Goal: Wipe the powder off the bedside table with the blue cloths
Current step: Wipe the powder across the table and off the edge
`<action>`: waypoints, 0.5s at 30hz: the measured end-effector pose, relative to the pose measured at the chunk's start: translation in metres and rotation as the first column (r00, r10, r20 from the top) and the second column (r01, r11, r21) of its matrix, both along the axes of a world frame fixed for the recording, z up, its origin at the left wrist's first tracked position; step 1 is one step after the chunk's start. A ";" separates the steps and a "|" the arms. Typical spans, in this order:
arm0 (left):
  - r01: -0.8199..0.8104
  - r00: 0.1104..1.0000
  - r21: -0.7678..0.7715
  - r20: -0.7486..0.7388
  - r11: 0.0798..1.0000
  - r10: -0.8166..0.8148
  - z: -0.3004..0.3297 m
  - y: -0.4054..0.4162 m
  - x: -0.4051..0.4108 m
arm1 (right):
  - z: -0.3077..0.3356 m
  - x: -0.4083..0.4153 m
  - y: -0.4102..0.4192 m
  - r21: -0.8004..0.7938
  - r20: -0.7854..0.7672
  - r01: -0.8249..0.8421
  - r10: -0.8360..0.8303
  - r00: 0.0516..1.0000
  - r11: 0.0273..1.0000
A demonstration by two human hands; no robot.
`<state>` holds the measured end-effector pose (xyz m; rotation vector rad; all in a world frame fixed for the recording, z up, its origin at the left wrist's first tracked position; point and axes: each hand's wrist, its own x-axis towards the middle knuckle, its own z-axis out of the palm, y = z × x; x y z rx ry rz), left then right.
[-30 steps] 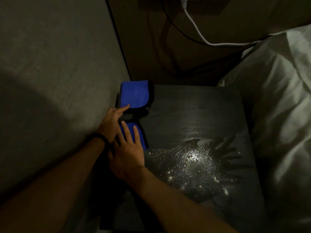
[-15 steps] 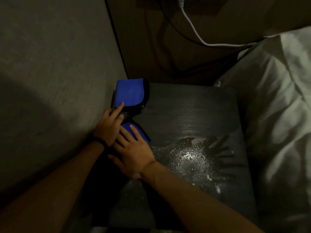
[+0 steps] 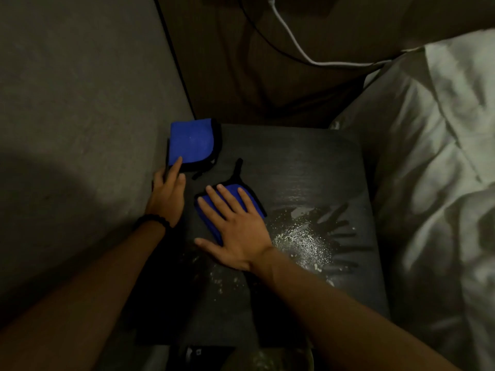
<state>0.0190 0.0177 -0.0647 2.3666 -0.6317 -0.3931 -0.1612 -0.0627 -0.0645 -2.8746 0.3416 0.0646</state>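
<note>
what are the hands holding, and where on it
Nothing is gripped: right hand lies flat on the near cloth; left hand fingertip touches the far cloth's near edge.

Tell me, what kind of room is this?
Most likely a bedroom. A small dark bedside table stands in a corner, rumpled white bedding lies right beside it, and a white charging cable hangs down the wall behind.

cloths (image 3: 191, 141) blue, black-edged | table (image 3: 308, 167) black | powder (image 3: 302, 241) white
</note>
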 end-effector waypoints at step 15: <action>0.073 0.992 0.055 -0.110 0.996 -0.066 0.006 0.005 -0.003 | 0.002 -0.074 -0.067 -0.019 -0.052 0.223 -0.223 0.973 0.975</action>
